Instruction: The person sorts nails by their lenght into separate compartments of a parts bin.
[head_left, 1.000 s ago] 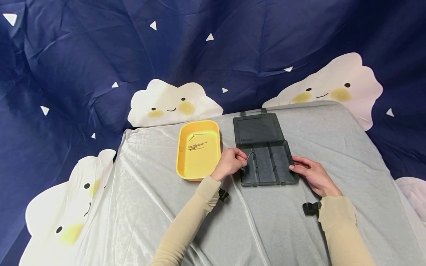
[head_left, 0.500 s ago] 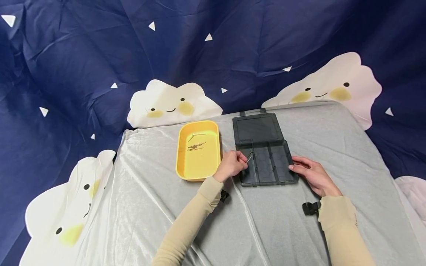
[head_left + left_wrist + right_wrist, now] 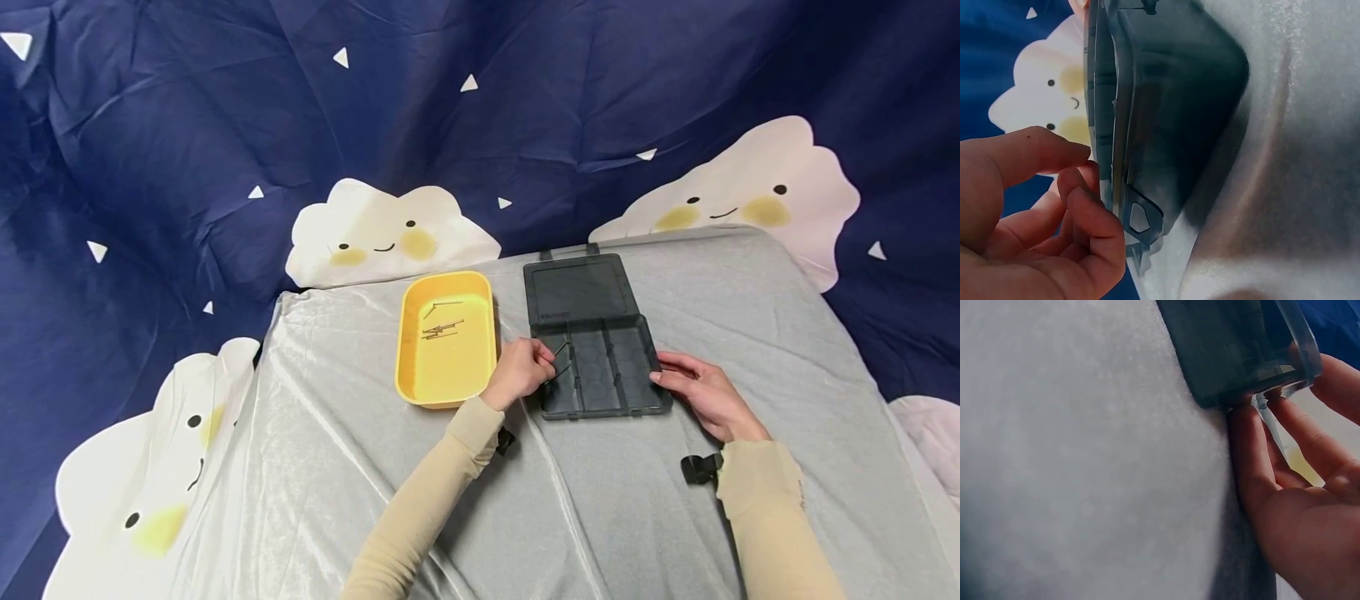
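Observation:
A dark translucent compartment box point(image 3: 596, 412) lies with its lid point(image 3: 581, 287) folded back. My left hand point(image 3: 517, 371) is over its left compartment, thumb and fingertips loosely curled close together. Two thin nails show in that compartment: an upper nail point(image 3: 562, 347) beside the fingertips and a lower nail point(image 3: 562, 372) near the thumb. In the left wrist view nothing shows between the fingertips of the left hand point(image 3: 1054, 206). On the box's right edge my right hand point(image 3: 705, 396) holds the side wall, with fingers point(image 3: 1254, 444) against its outside.
To the left stands a yellow tray point(image 3: 450, 379) with several nails point(image 3: 441, 330) in it. Grey cloth point(image 3: 300, 467) with folds covers the table. Behind hangs a dark blue curtain point(image 3: 420, 125) with cloud prints.
The pale nail at my left fingertips has dropped lower into the left compartment and looks darker. My left hand has barely moved, and the right hand stays on the box.

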`<state>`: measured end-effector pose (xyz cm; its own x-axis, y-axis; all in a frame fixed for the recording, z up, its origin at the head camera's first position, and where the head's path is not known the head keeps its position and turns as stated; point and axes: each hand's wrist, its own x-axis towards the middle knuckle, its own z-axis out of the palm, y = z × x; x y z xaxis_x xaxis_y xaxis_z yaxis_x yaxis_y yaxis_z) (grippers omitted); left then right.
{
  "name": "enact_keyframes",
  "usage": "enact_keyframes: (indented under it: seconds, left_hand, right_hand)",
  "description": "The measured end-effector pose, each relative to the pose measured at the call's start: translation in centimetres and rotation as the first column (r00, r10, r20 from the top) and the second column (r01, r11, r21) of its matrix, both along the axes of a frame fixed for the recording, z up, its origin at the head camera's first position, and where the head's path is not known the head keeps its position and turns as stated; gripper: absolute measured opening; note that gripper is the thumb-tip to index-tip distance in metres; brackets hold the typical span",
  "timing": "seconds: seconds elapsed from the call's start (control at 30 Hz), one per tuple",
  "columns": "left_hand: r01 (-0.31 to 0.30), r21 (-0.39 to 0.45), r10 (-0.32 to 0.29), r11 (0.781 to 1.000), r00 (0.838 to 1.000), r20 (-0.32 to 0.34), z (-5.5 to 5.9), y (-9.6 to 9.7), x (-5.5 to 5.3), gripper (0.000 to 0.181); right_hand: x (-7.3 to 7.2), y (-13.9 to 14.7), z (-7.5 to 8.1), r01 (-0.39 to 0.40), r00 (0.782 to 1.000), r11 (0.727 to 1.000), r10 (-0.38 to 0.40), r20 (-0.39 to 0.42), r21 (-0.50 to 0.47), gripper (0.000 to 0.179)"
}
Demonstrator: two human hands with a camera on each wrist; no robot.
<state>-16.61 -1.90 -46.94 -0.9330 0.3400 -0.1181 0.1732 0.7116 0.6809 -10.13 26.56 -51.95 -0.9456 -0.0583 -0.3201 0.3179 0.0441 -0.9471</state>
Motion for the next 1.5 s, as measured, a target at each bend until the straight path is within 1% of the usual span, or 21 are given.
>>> enact_keyframes:
  seconds: [0.13,0.3,0.5,0.7,0.83,0.97,1.03,1.07,1.17,1.23,1.3,1.43,1.5]
  left_hand:
    - [0.001,0.001,-0.001,1.0,1.0,0.01,0.1,-0.1,-0.1,0.011]
    - [0.005,-0.003,-0.005,1.0,1.0,0.012,0.2,-0.4,-0.2,0.011]
    - [0.011,-0.004,-0.011,1.0,0.999,-0.03,0.6,-1.0,-0.1,0.007]
    - [0.016,0.012,-0.015,1.0,0.996,-0.092,1.2,-2.4,-0.2,0.007]
    - [-0.006,0.04,0.011,0.999,0.994,-0.112,1.7,-3.6,-0.3,0.009]
    - [-0.042,0.069,0.049,0.997,0.993,-0.109,2.1,-5.2,-0.6,0.009]
    - [-0.066,0.066,0.074,0.996,0.991,-0.115,2.1,-6.0,-0.8,0.009]
    - [-0.082,0.058,0.088,0.995,0.989,-0.118,2.1,-6.5,-0.9,0.008]
    - [-0.109,0.044,0.115,0.993,0.981,-0.157,2.0,-7.8,-1.4,0.008]
    - [-0.12,0.016,0.121,0.993,0.973,-0.197,1.8,-8.7,-1.8,0.009]
    - [-0.12,-0.018,0.112,0.993,0.962,-0.25,1.6,-9.5,-2.2,0.01]
    - [-0.141,-0.121,0.098,0.983,0.947,-0.307,1.1,-10.9,-2.7,0.012]
    - [-0.158,-0.174,0.098,0.972,0.946,-0.31,0.7,-11.5,-2.9,0.012]
  right_hand:
    - [-0.1,0.0,0.0,0.001,1.0,1.0,-0.001,0.005,0.0,0.069]
    - [0.0,0.0,0.1,-0.008,1.0,1.0,0.007,0.009,0.023,0.071]
    - [0.1,0.0,0.1,-0.011,1.0,0.999,0.01,0.016,0.042,0.072]
    - [0.1,0.1,0.2,-0.014,1.0,0.998,0.013,0.022,0.06,0.072]
    - [0.0,0.1,0.2,-0.018,1.0,0.998,0.017,0.027,0.067,0.073]
    - [0.0,0.1,0.2,-0.019,1.0,0.997,0.017,0.022,0.07,0.073]
    - [0.0,0.1,0.1,-0.019,1.0,0.997,0.017,0.023,0.073,0.073]
    - [0.0,0.1,0.2,-0.02,1.0,0.997,0.018,0.025,0.078,0.073]
    - [0.0,0.1,0.2,-0.023,0.999,0.996,0.02,0.033,0.085,0.074]
    - [0.0,0.1,0.3,-0.025,0.999,0.996,0.022,0.036,0.088,0.074]
    - [0.0,0.0,0.3,-0.025,0.999,0.996,0.022,0.037,0.084,0.074]
    - [-0.1,0.0,0.3,-0.025,0.999,0.996,0.022,0.034,0.082,0.074]
    - [-0.1,-0.1,0.3,-0.025,0.999,0.997,0.022,0.032,0.079,0.074]
